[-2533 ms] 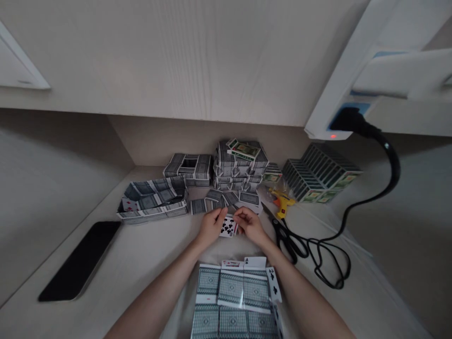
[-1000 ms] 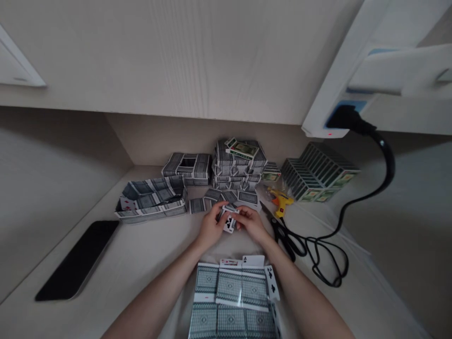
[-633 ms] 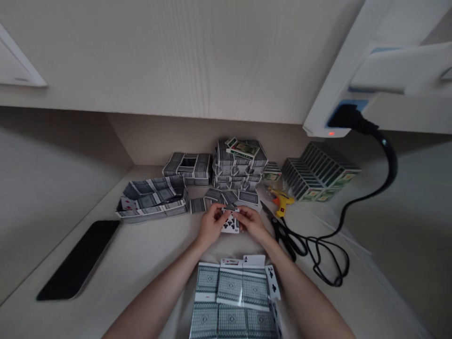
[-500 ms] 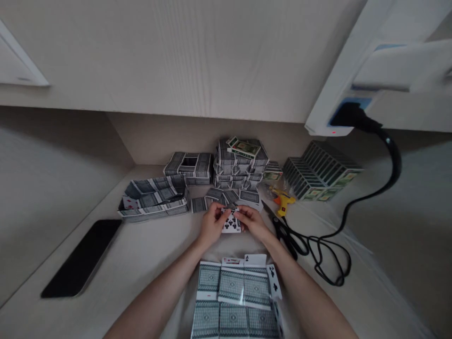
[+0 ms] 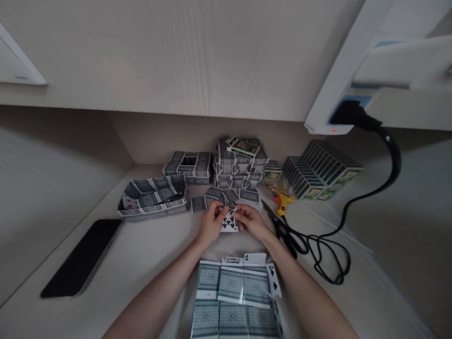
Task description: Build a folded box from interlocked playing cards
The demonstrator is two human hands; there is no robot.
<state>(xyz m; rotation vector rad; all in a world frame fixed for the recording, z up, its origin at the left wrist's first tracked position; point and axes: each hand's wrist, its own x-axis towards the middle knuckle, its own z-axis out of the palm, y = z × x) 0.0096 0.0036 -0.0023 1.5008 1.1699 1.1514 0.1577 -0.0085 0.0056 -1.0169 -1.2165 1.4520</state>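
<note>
1. The left hand (image 5: 209, 226) pinches the left side of a clubs playing card (image 5: 229, 224), thumb on its face.
2. The right hand (image 5: 251, 220) pinches the same card's right side, fingers curled; whether more cards lie underneath, I cannot tell.
3. The card is held face up above the middle of the desk (image 5: 155, 249), just before some loose face-down cards (image 5: 198, 204).
4. Between the forearms, nearest the person, is a panel of joined playing cards (image 5: 233, 315).
5. Toward the desk's left edge lie a black smartphone (image 5: 83, 259) and, farther back, an open tray made of cards (image 5: 155, 213).
6. Along the back edge stand a card-built box with a rectangular opening (image 5: 203, 167) and a taller card-built block (image 5: 240, 167), a card carton (image 5: 247, 149) on top.
7. Near the back right corner is a stack of card boxes (image 5: 323, 165).
8. Before it lie a yellow glue gun (image 5: 283, 201), black-handled scissors (image 5: 287, 239) and a looped black cable (image 5: 348, 263).
</note>
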